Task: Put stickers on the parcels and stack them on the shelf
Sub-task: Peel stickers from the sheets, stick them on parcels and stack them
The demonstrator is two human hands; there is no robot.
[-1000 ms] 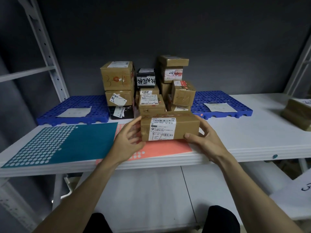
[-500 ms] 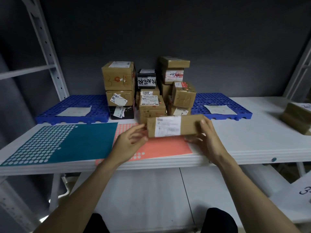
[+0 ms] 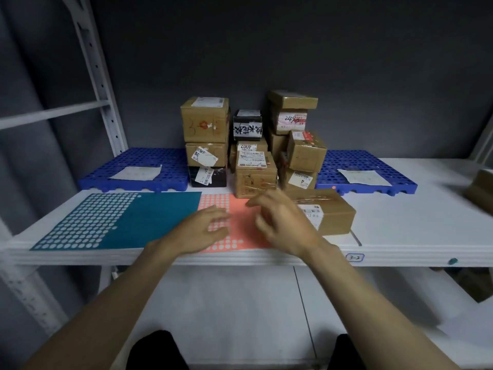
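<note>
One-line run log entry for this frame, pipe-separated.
left hand: open over pink sticker sheet | right hand: open, holds nothing | brown cardboard parcel: on white shelf

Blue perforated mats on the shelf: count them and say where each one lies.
2. One blue mat lies left of the parcel stack; the other blue mat lies right of it. Each carries a white paper sheet. The stack may hide more.

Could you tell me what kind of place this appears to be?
Probably a parcel sorting or storage room: a pile of labelled cardboard parcels sits on a white metal shelf, beside blue plastic pallets and sticker sheets.
</note>
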